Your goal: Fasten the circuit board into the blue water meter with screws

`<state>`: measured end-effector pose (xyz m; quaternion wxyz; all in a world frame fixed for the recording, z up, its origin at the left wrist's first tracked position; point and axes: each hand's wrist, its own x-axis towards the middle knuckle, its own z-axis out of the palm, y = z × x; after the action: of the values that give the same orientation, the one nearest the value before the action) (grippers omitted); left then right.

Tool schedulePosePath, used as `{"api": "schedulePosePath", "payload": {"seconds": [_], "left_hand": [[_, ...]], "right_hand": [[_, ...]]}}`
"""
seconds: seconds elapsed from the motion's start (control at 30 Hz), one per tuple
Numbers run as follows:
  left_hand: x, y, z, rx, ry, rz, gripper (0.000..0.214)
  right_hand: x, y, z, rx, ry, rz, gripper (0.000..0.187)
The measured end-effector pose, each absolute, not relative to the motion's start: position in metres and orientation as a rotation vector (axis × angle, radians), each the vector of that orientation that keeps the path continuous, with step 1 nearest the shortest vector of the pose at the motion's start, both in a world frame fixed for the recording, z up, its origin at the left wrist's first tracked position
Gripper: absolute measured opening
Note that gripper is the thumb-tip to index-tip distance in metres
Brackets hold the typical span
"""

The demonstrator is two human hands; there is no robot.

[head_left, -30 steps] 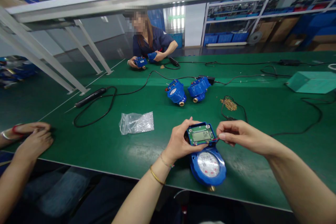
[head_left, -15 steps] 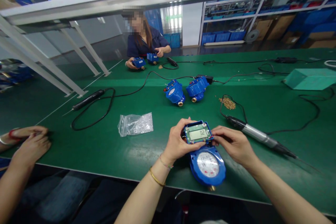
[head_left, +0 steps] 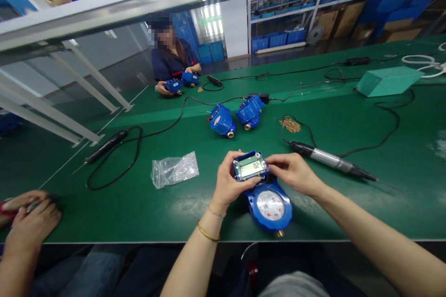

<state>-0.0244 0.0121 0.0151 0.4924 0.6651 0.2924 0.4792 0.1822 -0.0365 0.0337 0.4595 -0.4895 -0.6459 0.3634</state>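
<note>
My left hand [head_left: 226, 180] is wrapped around the left side of a blue display box [head_left: 239, 158], its thumb along the lower edge. Inside the box, a green circuit board carries an LCD [head_left: 251, 168] that reads about 0.2. My right hand [head_left: 291, 172] has its fingers closed at the box's right edge; small red parts show there, and the fingertips are partly hidden. Just below sits a round blue water meter [head_left: 270, 205] with a white dial and a brass fitting, close against the box.
Two blue meters [head_left: 222, 120] stand ahead, near a pile of brass screws [head_left: 290, 125]. A corded electric screwdriver [head_left: 331, 160] lies right, another screwdriver [head_left: 106, 147] left. A plastic bag [head_left: 174, 170] and green block [head_left: 388, 81] rest on the table. Co-workers' hands [head_left: 36, 216] are at left.
The view has shifted and tilted, so the table scene sits differently in it. Both my hands stay at the display box, and its reading looks the same.
</note>
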Motion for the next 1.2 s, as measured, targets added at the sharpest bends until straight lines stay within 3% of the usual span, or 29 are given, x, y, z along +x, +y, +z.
{"api": "schedulePosePath", "payload": {"seconds": [0.1,0.23,0.37,0.57,0.8,1.2], "left_hand": [[-0.025,0.013,0.014,1.631,0.715,1.172,0.059],[-0.026,0.015,0.013,1.686,0.75,1.141,0.06],[-0.027,0.015,0.015,1.71,0.74,1.101,0.06],[-0.027,0.007,0.017,1.789,0.712,1.071,0.062],[-0.025,-0.013,0.007,2.004,0.807,1.217,0.057],[-0.019,-0.04,0.025,1.973,1.081,1.179,0.06]], "right_hand": [[0.183,-0.041,0.036,-1.076,-1.709,0.889,0.021],[0.178,-0.045,0.034,-1.1,-1.838,0.647,0.024],[0.176,-0.04,0.027,-1.082,-1.819,0.481,0.01],[0.19,-0.03,0.016,-0.938,-1.975,0.554,0.025],[0.194,-0.038,0.017,-1.038,-1.999,0.233,0.025],[0.183,-0.046,0.022,-1.451,-1.601,0.975,0.058]]}}
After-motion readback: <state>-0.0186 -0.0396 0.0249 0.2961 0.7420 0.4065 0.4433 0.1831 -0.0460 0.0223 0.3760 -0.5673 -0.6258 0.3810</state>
